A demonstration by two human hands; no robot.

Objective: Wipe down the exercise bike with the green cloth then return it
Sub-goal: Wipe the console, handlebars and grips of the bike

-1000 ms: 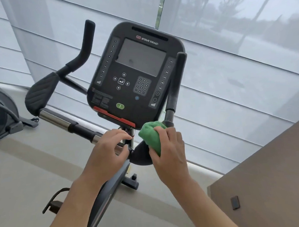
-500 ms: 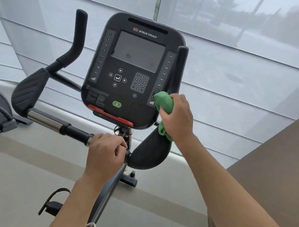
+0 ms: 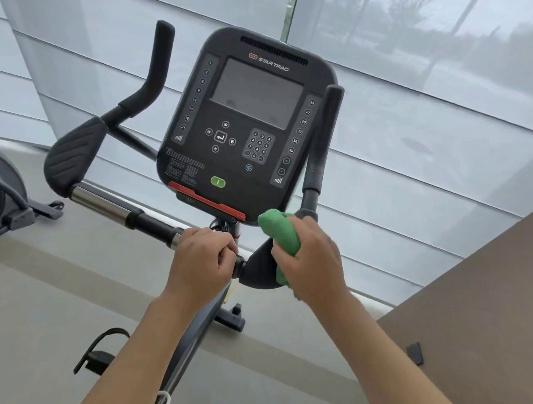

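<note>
The right hand (image 3: 312,261) gripped the bunched green cloth (image 3: 280,234), fingers curled round it, and held it against the bike's (image 3: 186,355) right elbow pad (image 3: 257,269), at the foot of the right upright grip (image 3: 320,141). The cloth's top poked out above the hand, just below the near right corner of the console (image 3: 246,126), close to it; whether it touched could not be told. A little more cloth showed below the thumb, lying on the pad.

The left hand (image 3: 200,262) was closed in a fist round the handlebar (image 3: 150,222), just left of the pad and below the console's red strip (image 3: 207,201). The chrome section of the bar (image 3: 99,203) ran up and left from that hand to the left elbow pad (image 3: 72,155), from which the left upright grip (image 3: 152,69) rose.

The console's screen (image 3: 256,92) was dark, with a keypad (image 3: 258,145) and a green button (image 3: 218,182) beneath it. A pedal with its strap (image 3: 97,351) showed at near left. Part of another machine (image 3: 2,195) stood at far left. A brown surface (image 3: 484,314) filled the near right, with a small dark object (image 3: 415,352) on it. Pale window blinds (image 3: 423,118) hung behind the bike.
</note>
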